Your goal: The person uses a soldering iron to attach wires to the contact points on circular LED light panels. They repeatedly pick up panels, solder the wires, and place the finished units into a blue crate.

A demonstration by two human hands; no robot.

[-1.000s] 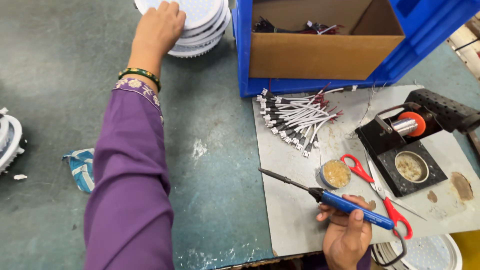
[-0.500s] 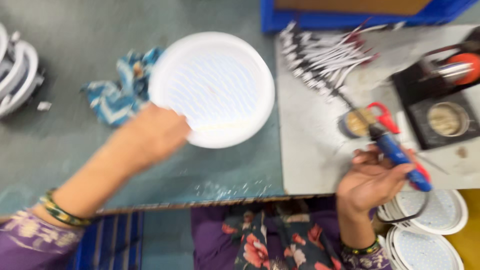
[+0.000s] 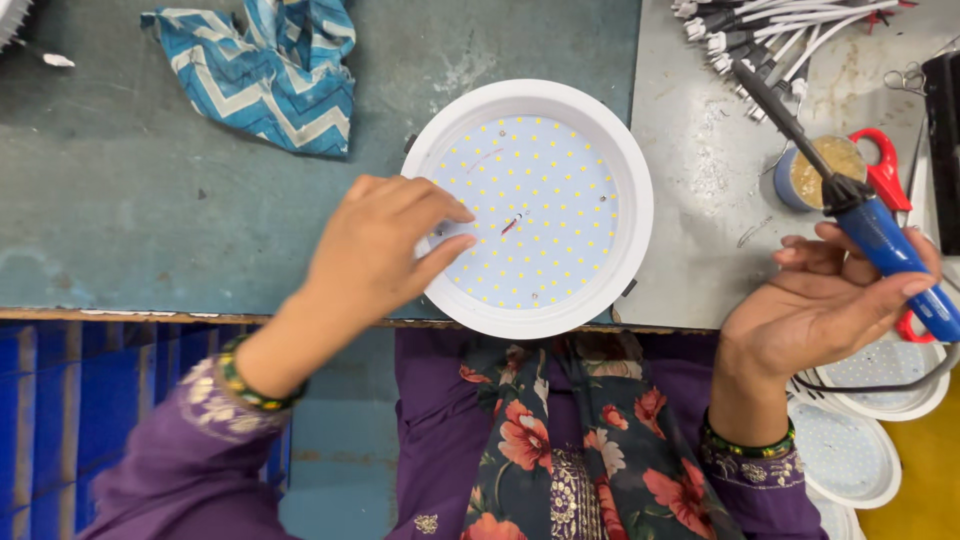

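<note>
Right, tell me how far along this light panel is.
Done: the round LED panel lies face up at the table edge. In hand: the left hand steadies its rim, and the right hand holds the blue soldering iron clear of it. Left: no solder contact yet; loose wires show mid-board.

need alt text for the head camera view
A left hand rests on a round white LED light panel at a workbench edge, while the right hand holds a blue-handled soldering iron. A blue zigzag cloth lies nearby.
</note>
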